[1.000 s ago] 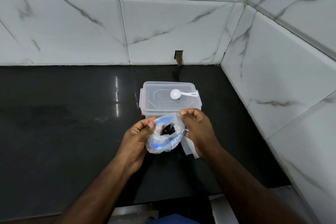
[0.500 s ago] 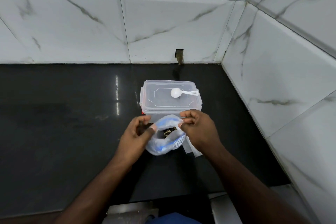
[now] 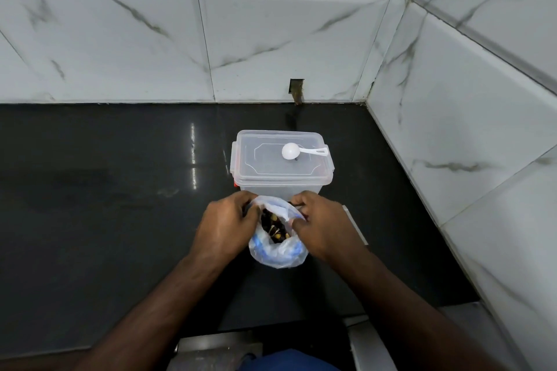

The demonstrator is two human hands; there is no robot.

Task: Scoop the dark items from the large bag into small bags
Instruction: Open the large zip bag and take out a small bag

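Note:
A clear plastic bag with blue print (image 3: 278, 253) sits on the black counter, just in front of a lidded clear box. Its mouth is held open, and dark items (image 3: 273, 226) with some yellowish bits show inside. My left hand (image 3: 224, 227) grips the bag's left rim and my right hand (image 3: 321, 226) pinches the right rim. A white plastic scoop (image 3: 291, 150) lies on the box's lid. Flat clear small bags (image 3: 355, 226) peek out from under my right hand.
The clear lidded box (image 3: 281, 181) stands behind the bag on the black counter (image 3: 105, 205). White marble-look tiled walls (image 3: 452, 129) close the back and the right side. A metal edge (image 3: 211, 346) runs along the counter's front.
Both hands shifted their grip on the bag's rim and pulled the mouth wider and toward me, so the dark items show more. The scoop and box have not moved.

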